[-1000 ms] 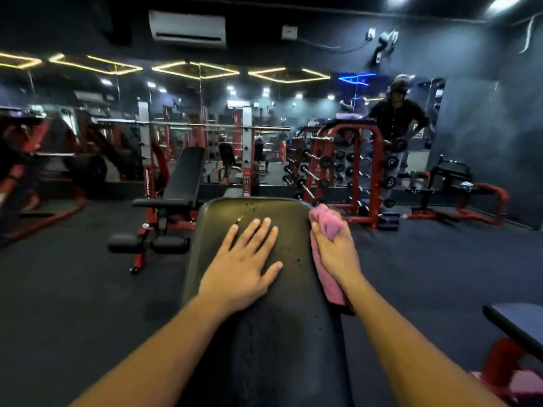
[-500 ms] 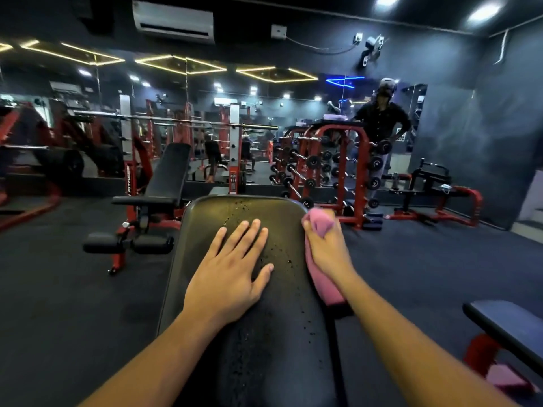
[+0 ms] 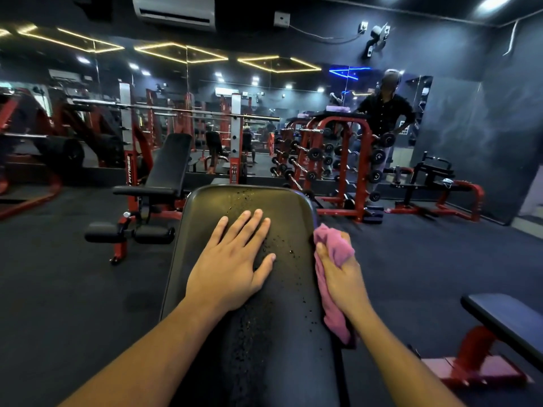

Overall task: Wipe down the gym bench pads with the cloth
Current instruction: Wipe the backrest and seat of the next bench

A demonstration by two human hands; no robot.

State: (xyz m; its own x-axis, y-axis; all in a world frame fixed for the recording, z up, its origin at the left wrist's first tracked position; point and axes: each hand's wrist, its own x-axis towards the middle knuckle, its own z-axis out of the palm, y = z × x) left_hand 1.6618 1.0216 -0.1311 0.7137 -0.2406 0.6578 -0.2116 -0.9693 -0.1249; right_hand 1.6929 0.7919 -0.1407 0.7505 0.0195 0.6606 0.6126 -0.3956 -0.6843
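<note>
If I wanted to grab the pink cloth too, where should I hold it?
Take the loose tail of the cloth that hangs down the pad's right edge, coming from the right side. The top is already bunched in the right hand, and the left hand lies flat on the pad, so only that lower end is free.

Two bare hands: left hand [image 3: 232, 268], right hand [image 3: 342, 277]. One crumpled pink cloth [image 3: 333, 254]. One black padded bench pad [image 3: 264, 289] dotted with droplets in front. One more black incline bench on a red frame [image 3: 169, 165] to the left, and one flat black bench pad [image 3: 505, 321] at the right edge. One red dumbbell rack [image 3: 338, 160], perhaps a second behind it or only its mirror image. One white wall air conditioner [image 3: 176, 10]. One person in dark clothes [image 3: 385, 116] by the rack.
</note>
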